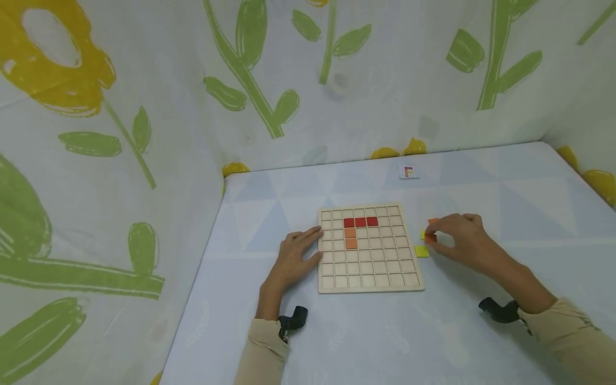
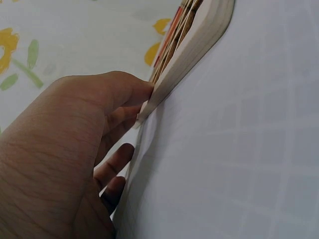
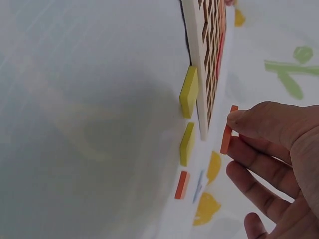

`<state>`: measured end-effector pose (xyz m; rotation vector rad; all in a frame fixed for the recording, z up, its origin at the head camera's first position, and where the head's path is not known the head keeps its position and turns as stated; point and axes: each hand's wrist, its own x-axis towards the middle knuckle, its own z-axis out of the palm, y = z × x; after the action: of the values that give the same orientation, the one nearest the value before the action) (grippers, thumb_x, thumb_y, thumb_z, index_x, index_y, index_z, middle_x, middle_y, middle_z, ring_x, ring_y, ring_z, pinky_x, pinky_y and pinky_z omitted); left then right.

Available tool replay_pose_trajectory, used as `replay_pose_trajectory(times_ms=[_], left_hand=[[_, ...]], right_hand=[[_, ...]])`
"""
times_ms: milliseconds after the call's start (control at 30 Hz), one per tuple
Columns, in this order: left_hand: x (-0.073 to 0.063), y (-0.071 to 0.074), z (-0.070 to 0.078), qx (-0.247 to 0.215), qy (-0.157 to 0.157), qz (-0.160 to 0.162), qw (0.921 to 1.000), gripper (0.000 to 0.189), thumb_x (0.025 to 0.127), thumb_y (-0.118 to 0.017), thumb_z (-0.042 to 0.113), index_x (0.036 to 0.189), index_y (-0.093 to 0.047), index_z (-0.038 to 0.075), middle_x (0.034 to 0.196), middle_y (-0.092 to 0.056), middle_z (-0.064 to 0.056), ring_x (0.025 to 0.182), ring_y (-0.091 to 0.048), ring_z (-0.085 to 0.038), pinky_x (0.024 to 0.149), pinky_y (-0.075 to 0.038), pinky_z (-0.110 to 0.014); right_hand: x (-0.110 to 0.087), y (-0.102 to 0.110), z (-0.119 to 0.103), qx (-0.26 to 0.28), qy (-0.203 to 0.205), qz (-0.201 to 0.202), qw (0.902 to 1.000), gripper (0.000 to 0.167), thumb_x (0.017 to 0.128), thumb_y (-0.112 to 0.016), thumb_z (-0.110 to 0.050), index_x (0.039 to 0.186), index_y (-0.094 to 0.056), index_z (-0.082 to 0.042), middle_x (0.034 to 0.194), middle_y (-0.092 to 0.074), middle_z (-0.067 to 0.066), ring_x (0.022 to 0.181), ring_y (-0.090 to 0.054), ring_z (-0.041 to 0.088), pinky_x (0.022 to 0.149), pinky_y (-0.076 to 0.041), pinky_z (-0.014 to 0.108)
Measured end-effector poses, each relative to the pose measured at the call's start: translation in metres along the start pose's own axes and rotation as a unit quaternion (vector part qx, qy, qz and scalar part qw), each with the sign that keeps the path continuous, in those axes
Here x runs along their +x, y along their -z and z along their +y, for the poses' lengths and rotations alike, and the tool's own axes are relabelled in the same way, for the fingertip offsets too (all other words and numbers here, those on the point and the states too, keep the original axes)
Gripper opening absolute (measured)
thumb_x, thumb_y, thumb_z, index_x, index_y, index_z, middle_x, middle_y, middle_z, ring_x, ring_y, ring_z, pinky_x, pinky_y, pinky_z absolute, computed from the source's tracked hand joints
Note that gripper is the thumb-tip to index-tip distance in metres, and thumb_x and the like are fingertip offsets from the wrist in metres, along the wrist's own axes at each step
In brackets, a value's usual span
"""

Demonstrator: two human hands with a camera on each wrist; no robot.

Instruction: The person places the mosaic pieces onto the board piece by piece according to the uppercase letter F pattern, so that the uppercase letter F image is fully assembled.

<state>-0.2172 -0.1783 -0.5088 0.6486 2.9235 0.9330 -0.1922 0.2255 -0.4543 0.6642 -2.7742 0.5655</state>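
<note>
A square wooden grid board [image 1: 380,267] lies on the table, with three red tiles [image 1: 360,222] in a row and two orange tiles [image 1: 351,243] below the leftmost one. My left hand [image 1: 294,259] rests at the board's left edge, thumb and fingers touching it. To the right of the board, my right hand [image 1: 464,240] pinches an orange tile [image 3: 229,130] between thumb and fingers, held above the table. Beneath and beside it lie two yellow tiles [image 3: 189,92] and another orange tile [image 3: 182,185], partly covered by the hand in the head view.
A small card [image 1: 409,171] with a coloured grid pattern lies toward the back of the table [image 1: 289,192]. Cloth walls [image 1: 183,107] with flower prints rise at the left and back. Black wrist cameras [image 1: 500,311] sit on both forearms.
</note>
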Motion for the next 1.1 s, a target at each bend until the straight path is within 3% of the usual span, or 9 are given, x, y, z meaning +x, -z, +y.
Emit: replay_pose_trajectory(times_ms=[233,533,1100], left_hand=[[0.000,0.001,0.001,0.002,0.002,0.000,1.0000,0.054,0.097,-0.061,0.034,0.149,-0.051,0.024,0.156,-0.040,0.014,0.135,-0.038,-0.026,0.106,-0.029,-0.050],[0.000,0.002,0.003,0.003,0.005,-0.003,1.0000,0.054,0.097,-0.062,0.033,0.149,-0.052,0.023,0.156,-0.040,0.013,0.135,-0.037,-0.026,0.107,-0.028,-0.050],[0.000,0.001,0.001,0.020,-0.003,0.003,0.9998,0.053,0.097,-0.060,0.034,0.148,-0.052,0.023,0.156,-0.040,0.012,0.135,-0.039,-0.026,0.104,-0.031,-0.050]], right_hand=[[0.005,-0.001,-0.012,0.017,-0.010,-0.030,0.9994,0.019,0.080,-0.083,-0.007,0.093,-0.074,-0.017,0.098,-0.072,0.000,0.114,-0.057,0.036,0.093,-0.027,0.063],[0.012,-0.009,-0.026,0.030,0.009,-0.030,0.9991,0.020,0.079,-0.085,-0.009,0.095,-0.075,-0.013,0.096,-0.072,-0.002,0.103,-0.060,0.028,0.096,-0.029,0.061],[0.023,-0.018,-0.051,0.054,0.024,-0.058,0.9966,0.020,0.081,-0.084,-0.011,0.098,-0.075,-0.015,0.104,-0.072,0.000,0.106,-0.061,0.027,0.098,-0.028,0.058]])
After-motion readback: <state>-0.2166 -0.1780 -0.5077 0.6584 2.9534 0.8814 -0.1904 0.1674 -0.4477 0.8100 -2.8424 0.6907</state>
